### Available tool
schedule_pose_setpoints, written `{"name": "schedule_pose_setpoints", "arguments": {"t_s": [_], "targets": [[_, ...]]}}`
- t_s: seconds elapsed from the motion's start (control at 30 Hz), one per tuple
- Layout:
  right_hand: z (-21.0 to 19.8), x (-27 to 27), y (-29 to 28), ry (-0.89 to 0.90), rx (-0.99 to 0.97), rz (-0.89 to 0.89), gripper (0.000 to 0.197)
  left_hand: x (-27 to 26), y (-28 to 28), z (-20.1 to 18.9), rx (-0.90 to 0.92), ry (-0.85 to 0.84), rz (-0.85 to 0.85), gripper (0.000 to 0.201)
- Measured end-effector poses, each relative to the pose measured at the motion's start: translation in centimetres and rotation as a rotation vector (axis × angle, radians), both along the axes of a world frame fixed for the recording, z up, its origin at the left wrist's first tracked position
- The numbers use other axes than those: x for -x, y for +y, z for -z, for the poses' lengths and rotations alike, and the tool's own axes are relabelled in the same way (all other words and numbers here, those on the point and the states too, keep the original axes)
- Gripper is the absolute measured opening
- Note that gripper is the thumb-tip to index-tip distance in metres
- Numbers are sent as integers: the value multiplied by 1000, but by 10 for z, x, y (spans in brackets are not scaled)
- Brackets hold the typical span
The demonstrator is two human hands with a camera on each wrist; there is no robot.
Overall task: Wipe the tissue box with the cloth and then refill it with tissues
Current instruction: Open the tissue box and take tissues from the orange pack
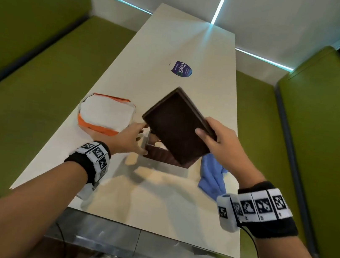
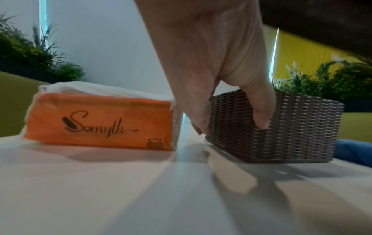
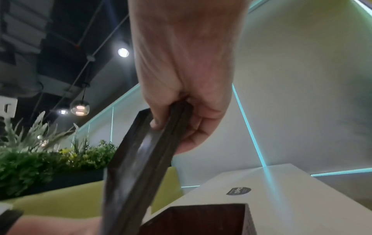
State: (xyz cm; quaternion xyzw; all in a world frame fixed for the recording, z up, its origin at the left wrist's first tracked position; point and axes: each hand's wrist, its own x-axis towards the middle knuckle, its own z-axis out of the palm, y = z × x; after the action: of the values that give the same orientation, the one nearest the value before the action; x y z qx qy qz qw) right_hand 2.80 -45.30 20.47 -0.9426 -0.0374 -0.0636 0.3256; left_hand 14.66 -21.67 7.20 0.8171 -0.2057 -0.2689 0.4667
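Right hand (image 1: 220, 145) grips lifted lid (image 1: 176, 125); left hand (image 1: 129, 138) clasps tissue box (image 2: 281, 127)

Indoor light, moderately bright. Cyan light strips (image 1: 221, 2) on the far wall throw glare onto the far end of the table (image 1: 164, 205). Soft multiple shadows fall near the table's near edge. Head view: strong wide-angle bending at the edges; lid (image 1: 178, 125) slightly motion-blurred. Left wrist view: table foreground out of focus, shadows fanning. Right wrist view: ceiling dim, round lamps (image 3: 123, 52) glaring; lid and lower corners blurred.
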Motion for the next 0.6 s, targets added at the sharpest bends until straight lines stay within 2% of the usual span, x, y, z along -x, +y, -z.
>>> {"name": "schedule_pose_setpoints", "arguments": {"t_s": [0.07, 0.1, 0.17, 0.33, 0.47, 0.6], "targets": [[8, 13, 4, 88, -41, -53, 22, 10, 5, 1, 32, -12, -17, 57], [15, 18, 7, 136, -49, -92, 27, 14, 10, 2, 33, -3, -37, 55], [35, 26, 14, 261, -61, -168, 29, 21, 22, 8, 26, 30, -62, 66], [95, 31, 20, 481, 33, -183, 32, 41, 45, 14, -29, -19, -69, 52], [122, 26, 14, 433, 112, -97, 31, 47, 61, 9, -31, -60, -93, 46], [144, 28, 13, 294, 222, -13, 27, 46, 77, 0, -40, -93, -100, 44]]}}
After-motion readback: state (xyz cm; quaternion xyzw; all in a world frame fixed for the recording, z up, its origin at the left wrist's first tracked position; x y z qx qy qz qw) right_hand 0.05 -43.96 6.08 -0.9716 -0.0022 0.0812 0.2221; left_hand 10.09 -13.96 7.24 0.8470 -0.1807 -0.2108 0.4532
